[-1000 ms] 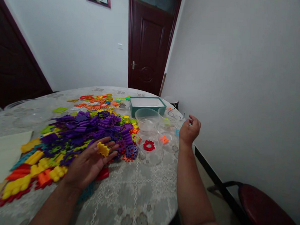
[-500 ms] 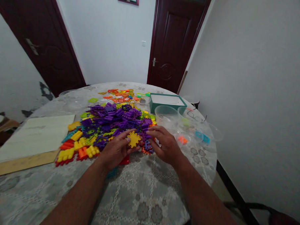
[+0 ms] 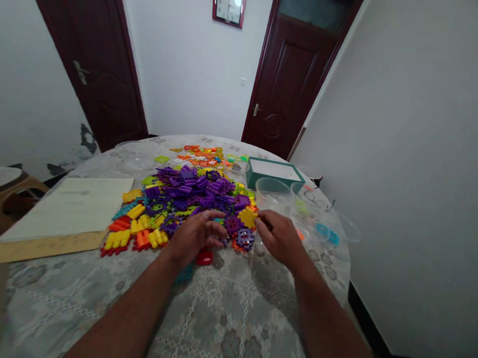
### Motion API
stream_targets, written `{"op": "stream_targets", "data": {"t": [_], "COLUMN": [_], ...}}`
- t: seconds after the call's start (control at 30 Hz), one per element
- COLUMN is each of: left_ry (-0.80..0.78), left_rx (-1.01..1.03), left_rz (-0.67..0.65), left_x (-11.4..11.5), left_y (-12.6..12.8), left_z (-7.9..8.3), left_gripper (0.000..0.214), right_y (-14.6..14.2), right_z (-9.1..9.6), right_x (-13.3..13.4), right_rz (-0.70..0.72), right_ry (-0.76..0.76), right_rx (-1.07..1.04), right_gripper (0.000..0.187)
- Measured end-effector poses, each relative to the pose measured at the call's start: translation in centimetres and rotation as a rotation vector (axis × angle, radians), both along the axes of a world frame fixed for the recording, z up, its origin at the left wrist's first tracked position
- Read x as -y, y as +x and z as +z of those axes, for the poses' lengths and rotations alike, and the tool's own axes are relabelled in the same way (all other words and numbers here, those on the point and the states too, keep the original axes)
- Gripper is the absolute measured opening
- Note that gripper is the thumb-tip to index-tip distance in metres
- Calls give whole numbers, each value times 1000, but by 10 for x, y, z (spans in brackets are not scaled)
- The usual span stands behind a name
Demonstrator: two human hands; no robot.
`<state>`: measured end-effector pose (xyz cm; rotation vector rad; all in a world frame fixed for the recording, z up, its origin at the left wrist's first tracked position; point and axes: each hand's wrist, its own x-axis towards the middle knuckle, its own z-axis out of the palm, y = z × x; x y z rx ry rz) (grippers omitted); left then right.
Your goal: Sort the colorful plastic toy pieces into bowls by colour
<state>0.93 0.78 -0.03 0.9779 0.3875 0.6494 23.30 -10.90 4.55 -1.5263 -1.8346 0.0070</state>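
My right hand (image 3: 279,236) pinches the edge of a flat yellow gear-shaped plastic piece (image 3: 247,218) between thumb and fingers, at the right side of the heap. Purple toothed pieces (image 3: 245,238) lie just below it. To the left, my left hand (image 3: 199,234) hovers palm inward with loosely bent fingers apart and nothing visible in them. A red plastic piece (image 3: 204,257) lies just under that hand. Beyond both hands spreads a heap of purple interlocking pieces (image 3: 191,187).
Yellow and red pieces (image 3: 136,232) border the heap at left, near a white sheet (image 3: 67,203) and a brown strip (image 3: 46,247). A green box (image 3: 272,180) and clear plastic tubs (image 3: 273,193) stand at right. Orange pieces (image 3: 200,157) lie farther back.
The yellow gear-shaped piece has passed from my left hand to my right hand and moved right, over the heap's edge. My left hand's fingers have opened. The view has tilted up slightly.
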Motion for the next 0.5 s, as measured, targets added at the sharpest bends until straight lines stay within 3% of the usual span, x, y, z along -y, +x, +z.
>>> {"op": "stream_targets", "data": {"t": [0.13,0.3,0.4,0.5], "left_ry": [43,36,3,-26], "left_rx": [29,116,171,194], "left_rz": [266,614,738,816], "left_x": [-3,-8,-15,-20], "left_y": [-3,-7,-11,-14], "left_z": [7,12,12,11], "left_gripper": [41,41,43,45], "right_y": [38,83,84,50], "right_z": [18,24,23,17], "right_x": [-12,-44,-49,-37], "right_rz": [-295,-659,-715,-575], "right_ry": [-34,6,78,199], "right_rx": [34,189,159,57], "right_gripper": [21,31,37,33]}}
